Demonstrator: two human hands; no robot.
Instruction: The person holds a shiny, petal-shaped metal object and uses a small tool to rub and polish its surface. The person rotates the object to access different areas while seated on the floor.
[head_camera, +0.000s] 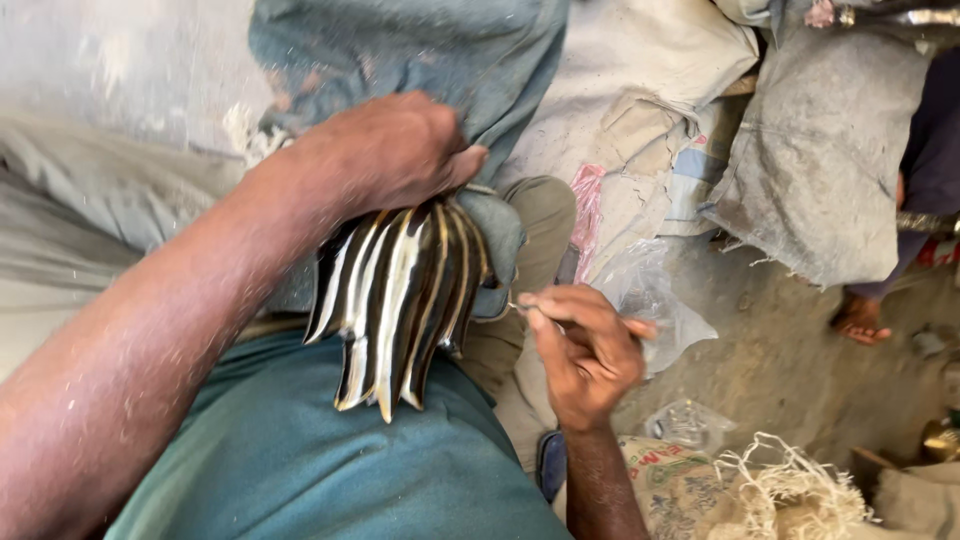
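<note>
- Left hand (385, 150): grip closed over top of a fan of dark, shiny ribbed metal strips (395, 300), pressed against blue cloth (400, 50) on the lap.
- Right hand (585, 350): grip pinched on a thin tool (520, 308), just beside the strips' right edge.
- Clear plastic bag (650, 300) on the floor behind.

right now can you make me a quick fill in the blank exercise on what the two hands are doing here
1. The left hand presses a bundle of shiny ribbed ____ strips against the lap.
2. The right hand pinches a thin tool just to the ____ of the strips.
3. The cloth under the left hand is ____ in colour.
4. A bare ____ of another person rests on the ground.

Missing words: metal; right; blue; foot
</note>
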